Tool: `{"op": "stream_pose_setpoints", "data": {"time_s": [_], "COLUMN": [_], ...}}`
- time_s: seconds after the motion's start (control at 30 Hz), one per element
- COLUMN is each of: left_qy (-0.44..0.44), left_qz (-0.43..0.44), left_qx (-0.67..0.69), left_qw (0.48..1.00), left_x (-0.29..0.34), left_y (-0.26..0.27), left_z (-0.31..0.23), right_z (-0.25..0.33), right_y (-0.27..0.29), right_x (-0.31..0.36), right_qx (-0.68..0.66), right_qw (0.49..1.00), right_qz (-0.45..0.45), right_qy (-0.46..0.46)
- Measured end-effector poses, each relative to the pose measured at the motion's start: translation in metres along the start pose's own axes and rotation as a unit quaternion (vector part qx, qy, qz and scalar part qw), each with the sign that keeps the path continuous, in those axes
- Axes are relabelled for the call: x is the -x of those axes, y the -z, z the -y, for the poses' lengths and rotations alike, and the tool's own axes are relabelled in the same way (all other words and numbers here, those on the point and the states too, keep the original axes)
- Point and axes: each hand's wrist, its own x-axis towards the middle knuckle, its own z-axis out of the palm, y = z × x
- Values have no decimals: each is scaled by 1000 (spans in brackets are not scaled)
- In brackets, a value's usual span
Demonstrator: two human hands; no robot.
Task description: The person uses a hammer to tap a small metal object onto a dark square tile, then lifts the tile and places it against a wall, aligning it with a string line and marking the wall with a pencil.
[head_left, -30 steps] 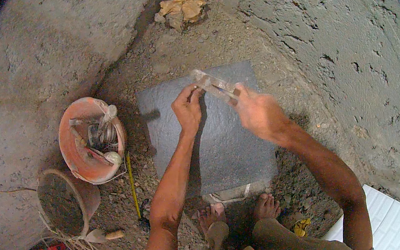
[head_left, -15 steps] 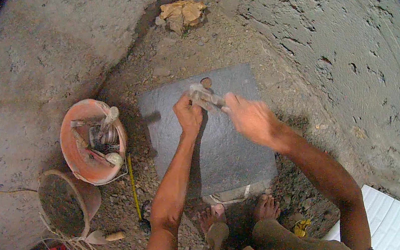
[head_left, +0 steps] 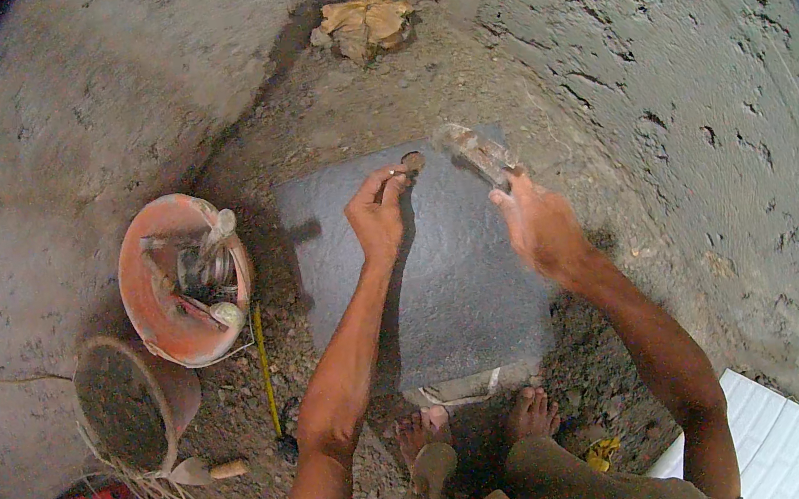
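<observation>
**Hand Tool (head_left: 478, 153) Swings Away From Left Hand (head_left: 375, 217) Over Slab**

The right hand (head_left: 546, 225) and its dust-caked tool have moved up and to the right, off the left fingertips, where they were half a second ago — the left hand stays almost in place. The dark grey tile (head_left: 454, 283) lies on rough soil (head_left: 310, 145) in front of two bare feet (head_left: 532, 414), with a round, brown-looking hole (head_left: 413, 162) near its far edge.

Damage looks possible in two ways. A stray blow could catch the left fingers, which sit right at the hole; a hard one could crack the tile, as the strip between hole and far edge is narrow and the soil beneath may bear unevenly. Chips could also reach the uncovered toes.

The left forearm rises steeply from the lower edge, thumb and fingertips pinching a slim metallic-looking piece (head_left: 399, 171) — too small to identify — at the hole's near left side. The right arm bends in from the lower right, its fist closed around the tool, which slants up and leftward above the tile's far right corner. Blur hides the tool's exact kind.
</observation>
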Motion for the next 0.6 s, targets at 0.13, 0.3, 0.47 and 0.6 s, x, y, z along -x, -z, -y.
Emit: {"op": "stream_pose_setpoints", "data": {"time_s": [0.13, 0.3, 0.47, 0.6], "left_qy": [-6, -16, 1, -8], "left_qz": [11, 24, 25, 38], "left_qx": [-27, -44, -41, -73], "left_qw": [1000, 999, 999, 997], "left_x": [1, 1, 3, 4], "left_y": [1, 1, 3, 11], "left_z": [-1, -3, 2, 11], "right_z": [-7, -6, 10, 22], "right_y": [-3, -3, -12, -14], "right_x": [3, 5, -1, -5], "right_qx": [-26, -39, 37, 50], "right_qw": [999, 997, 997, 992], "right_qz": [0, -7, 11, 33], "right_qy": [39, 68, 68, 109]}}
